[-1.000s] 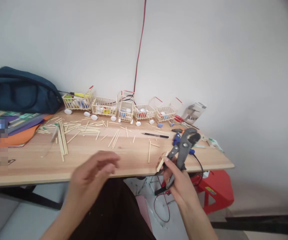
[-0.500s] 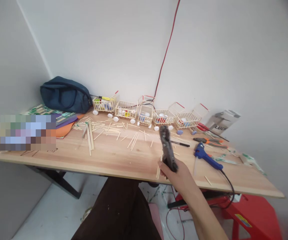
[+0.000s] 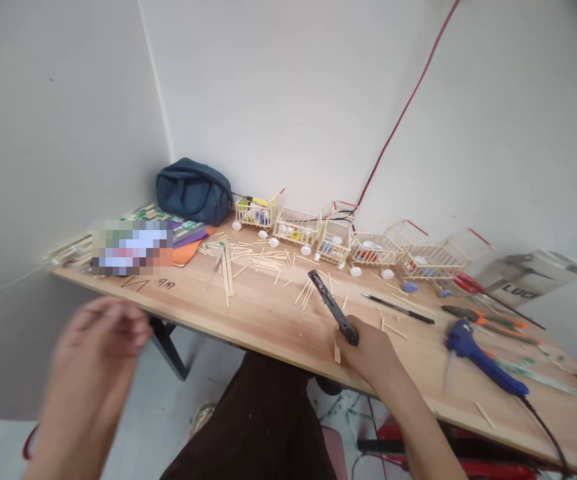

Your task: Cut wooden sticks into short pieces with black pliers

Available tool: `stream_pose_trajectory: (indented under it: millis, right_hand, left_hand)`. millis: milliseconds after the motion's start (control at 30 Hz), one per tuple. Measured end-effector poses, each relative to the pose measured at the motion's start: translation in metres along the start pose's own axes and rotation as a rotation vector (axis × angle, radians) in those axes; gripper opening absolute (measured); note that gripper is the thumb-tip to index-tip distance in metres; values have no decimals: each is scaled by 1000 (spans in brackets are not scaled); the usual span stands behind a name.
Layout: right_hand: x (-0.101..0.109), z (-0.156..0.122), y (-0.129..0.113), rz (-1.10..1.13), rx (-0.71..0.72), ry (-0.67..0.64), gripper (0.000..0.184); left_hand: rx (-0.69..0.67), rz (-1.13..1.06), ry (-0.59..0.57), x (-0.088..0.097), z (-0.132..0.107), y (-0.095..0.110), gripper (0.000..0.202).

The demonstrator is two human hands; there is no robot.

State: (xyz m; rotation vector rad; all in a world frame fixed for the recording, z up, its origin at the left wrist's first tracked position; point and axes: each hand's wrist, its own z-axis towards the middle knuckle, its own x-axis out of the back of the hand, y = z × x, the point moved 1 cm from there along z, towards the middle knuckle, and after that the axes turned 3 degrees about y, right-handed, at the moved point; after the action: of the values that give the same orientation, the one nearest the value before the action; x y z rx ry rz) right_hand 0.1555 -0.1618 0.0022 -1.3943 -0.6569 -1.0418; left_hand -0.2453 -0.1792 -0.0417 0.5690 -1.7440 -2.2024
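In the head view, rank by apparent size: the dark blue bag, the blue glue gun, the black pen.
1. dark blue bag, the largest though farthest.
2. blue glue gun, nearer the camera, so its true rank is less sure.
3. black pen, thinnest; similar in length to the gun.

the left hand (image 3: 99,347) is motion-blurred, and the glue gun's cord (image 3: 548,433) runs off the bottom edge.

A wooden table (image 3: 268,320) stands in a white-walled corner (image 3: 153,100).
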Motion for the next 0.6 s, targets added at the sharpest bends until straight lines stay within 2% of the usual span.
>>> stream_pose_trajectory:
  millis: [67,100,133,200,267,367,467,600]
  right_hand:
    - [-1,1,0,117,-18,-12,13]
    - [-2,0,-1,208,-33,-29,15]
    - [-2,-1,-2,311,-49,-55,18]
    - [-2,-6,-6,507,-87,-107,25]
    - [-1,-11,-10,661,-123,-138,32]
    - [1,-17,-14,878,-196,-118,37]
    - [0,-19,-14,1081,-277,-86,35]
    - [-4,-21,-14,1199,-361,-83,35]
  left_hand:
    - [247,-96,-199,-75,-13,16,16]
    - [307,-53,-306,-104,-24,19,21]
    - [330,-11,-425,-127,-36,20,25]
    - [322,18,-599,-155,-59,17,31]
    - [350,6,-754,-170,-75,14,35]
    - [369,-10,-857,-183,-85,13,30]
    - [306,24,-853,-194,-87,15,22]
    - [224,124,-806,-201,-92,19,16]
